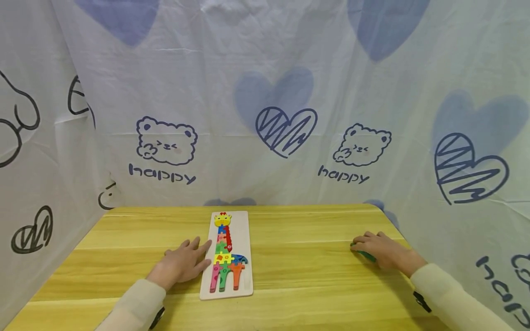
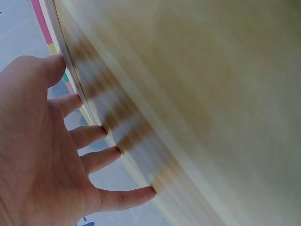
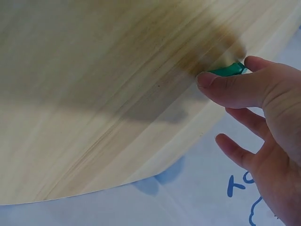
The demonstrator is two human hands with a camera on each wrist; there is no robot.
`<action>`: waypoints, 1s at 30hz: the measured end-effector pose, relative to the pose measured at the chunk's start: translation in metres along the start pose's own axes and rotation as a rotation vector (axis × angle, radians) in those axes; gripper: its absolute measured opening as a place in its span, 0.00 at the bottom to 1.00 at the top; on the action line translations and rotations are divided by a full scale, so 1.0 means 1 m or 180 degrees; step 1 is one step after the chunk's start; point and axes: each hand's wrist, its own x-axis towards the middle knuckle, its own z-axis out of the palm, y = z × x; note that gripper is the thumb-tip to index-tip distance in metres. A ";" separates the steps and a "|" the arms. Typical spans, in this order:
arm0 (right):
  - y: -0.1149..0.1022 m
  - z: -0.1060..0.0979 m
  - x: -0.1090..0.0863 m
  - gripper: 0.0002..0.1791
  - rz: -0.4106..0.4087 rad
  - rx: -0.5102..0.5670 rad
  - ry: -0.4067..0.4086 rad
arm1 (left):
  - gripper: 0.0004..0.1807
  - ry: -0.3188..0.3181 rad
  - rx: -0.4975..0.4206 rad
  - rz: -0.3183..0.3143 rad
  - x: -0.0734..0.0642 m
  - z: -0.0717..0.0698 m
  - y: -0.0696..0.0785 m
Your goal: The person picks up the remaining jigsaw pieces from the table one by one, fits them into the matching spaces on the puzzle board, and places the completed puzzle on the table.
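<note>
A white puzzle board (image 1: 241, 234) lies upright in the head view, left of the table's middle. On it is a giraffe (image 1: 223, 259) made of interlocking coloured pieces, with a yellow head at the far end. My left hand (image 1: 184, 262) rests at the board's left edge with its fingers spread; its fingertips meet the table in the left wrist view. Far to the right, my right hand (image 1: 385, 250) pinches a small green piece (image 3: 229, 69) between thumb and index finger, close to the tabletop. Most of that piece is hidden by the fingers, so its exact shape cannot be told.
The wooden table (image 1: 306, 276) has a rounded far right corner. Behind it and on both sides hangs a white cloth (image 1: 232, 174) printed with hearts, bears and the word "happy".
</note>
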 end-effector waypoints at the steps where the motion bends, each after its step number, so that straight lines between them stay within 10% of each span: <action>1: 0.000 0.000 0.000 0.35 -0.0006 0.0003 -0.0008 | 0.36 0.0005 0.0003 0.0003 0.000 0.000 0.000; 30: 0.012 0.004 0.000 0.32 0.0188 -0.0019 -0.0109 | 0.36 -0.0010 -0.0009 -0.0023 -0.002 -0.002 0.001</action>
